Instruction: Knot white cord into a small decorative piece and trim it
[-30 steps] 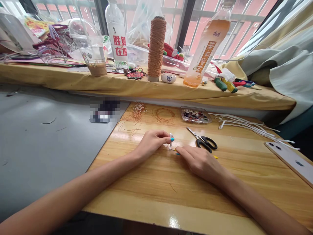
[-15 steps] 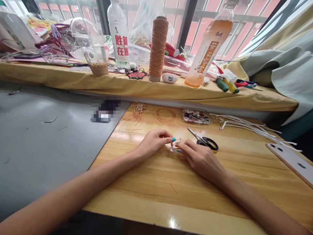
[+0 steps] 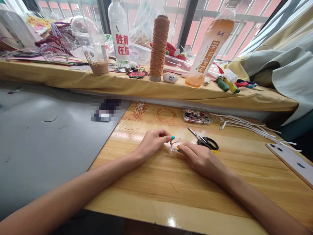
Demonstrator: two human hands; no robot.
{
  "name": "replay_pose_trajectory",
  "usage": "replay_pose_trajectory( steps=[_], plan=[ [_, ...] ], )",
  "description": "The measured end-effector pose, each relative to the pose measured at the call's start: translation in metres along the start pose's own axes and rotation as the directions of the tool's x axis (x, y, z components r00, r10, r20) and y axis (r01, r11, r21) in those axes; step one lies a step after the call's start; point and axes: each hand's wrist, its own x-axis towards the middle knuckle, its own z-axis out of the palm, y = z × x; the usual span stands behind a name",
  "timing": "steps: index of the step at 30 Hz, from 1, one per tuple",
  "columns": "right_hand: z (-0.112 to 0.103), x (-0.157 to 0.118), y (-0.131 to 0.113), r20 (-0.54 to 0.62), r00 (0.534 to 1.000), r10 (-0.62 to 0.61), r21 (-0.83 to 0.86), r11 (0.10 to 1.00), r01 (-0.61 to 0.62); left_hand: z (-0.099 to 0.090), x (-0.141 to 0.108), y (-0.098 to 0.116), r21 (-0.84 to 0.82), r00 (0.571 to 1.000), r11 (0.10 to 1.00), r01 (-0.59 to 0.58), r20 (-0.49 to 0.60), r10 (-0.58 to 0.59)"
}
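Note:
Between the thumb and fingertips of my left hand (image 3: 156,141), a short piece of white cord (image 3: 177,141) is pinched, with one end sticking out to the right. My right hand (image 3: 199,157) is closed around a thin yellow-handled tool (image 3: 215,152) that looks like a crochet hook. Its slim metal tip reaches left to the cord just below my left fingertips, where the exact contact is too small to make out. Behind my right hand lie black-handled scissors (image 3: 206,142), blades pointing to the upper left.
A clear tray of beads (image 3: 197,116), white cords (image 3: 246,125), a coil of orange thread (image 3: 165,116) and thread scraps (image 3: 139,112) lie along the back. A phone (image 3: 290,164) rests at the right. Bottles and a thread spool (image 3: 159,49) stand on the ledge (image 3: 122,85).
My right fingers have drawn slightly down and away from my left fingertips, so the tool's tip and the cord end show more plainly. My left hand has barely moved.

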Motion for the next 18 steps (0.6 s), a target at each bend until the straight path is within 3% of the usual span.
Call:
replay_pose_trajectory(
  steps=[9, 18],
  plan=[
    [-0.0012, -0.0008, -0.0007, 0.055, 0.998, -0.043, -0.11, 0.993, 0.049, -0.0002, -0.0008, 0.0012, -0.004, 1.0, 1.0, 0.001, -0.002, -0.001],
    [-0.0007, 0.0028, -0.0018, -0.055, 0.998, 0.01, -0.154, 0.988, -0.018, -0.0004, 0.0001, 0.0003, -0.001, 1.0, 1.0, 0.001, -0.028, -0.001]
  ],
)
